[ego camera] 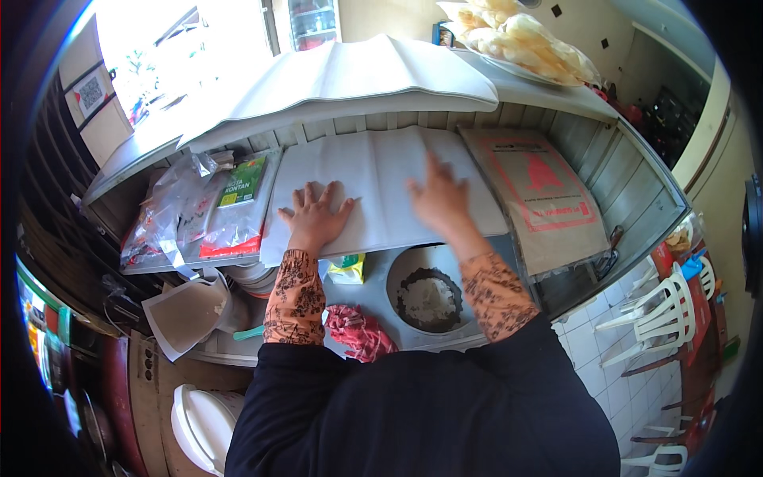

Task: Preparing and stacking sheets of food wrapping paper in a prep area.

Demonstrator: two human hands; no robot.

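Observation:
A stack of large white paper sheets (387,179) with fold creases lies on the shelf before me. My left hand (317,216) rests palm down on its left part, fingers spread, holding nothing. Over the right part is my right hand (440,194), blurred, its fingers apart and nothing in them; whether it touches the paper I cannot tell. More white sheets (369,71) are draped over the counter ledge above. Right of the stack lies a pack of brown wrapping paper (539,191) with red print, in clear plastic. Plastic bags (173,208) and a green receipt pad (243,182) lie at the left.
Below the shelf are a round opening with white contents (429,301), a red cloth (357,334), a yellow packet (347,269) and stacked plates (250,279). A white bucket (205,426) stands lower left. Bagged crackers (524,47) sit on the ledge; plastic chairs (664,313) stand right.

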